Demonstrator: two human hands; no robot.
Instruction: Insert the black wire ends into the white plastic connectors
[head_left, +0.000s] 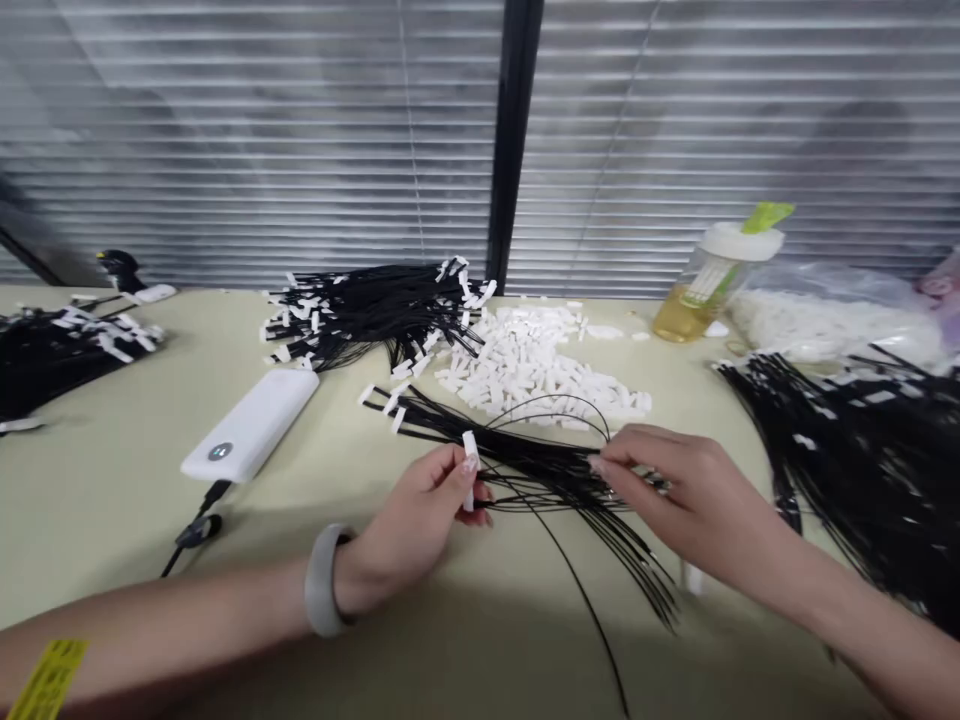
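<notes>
My left hand (416, 525) pinches a small white rectangular tag (469, 470) upright between thumb and fingers, with thin black cords passing at it. A loose bunch of these black cords (540, 470) lies across the pale green table (97, 520) between my hands, some ends carrying white tags. My right hand (675, 495) reaches in from the right, its fingertips closed on the cords near their tagged ends. What the fingertips grip is partly hidden by the fingers. A grey bangle (321, 580) circles my left wrist.
A heap of white tags (532, 365) lies behind my hands. Bundles of tagged black cords lie at the back (375, 310), far left (52, 360) and right (862, 460). A white power bank (250, 425) with a cable, a bottle (709, 285) and a plastic bag (825, 320) stand nearby.
</notes>
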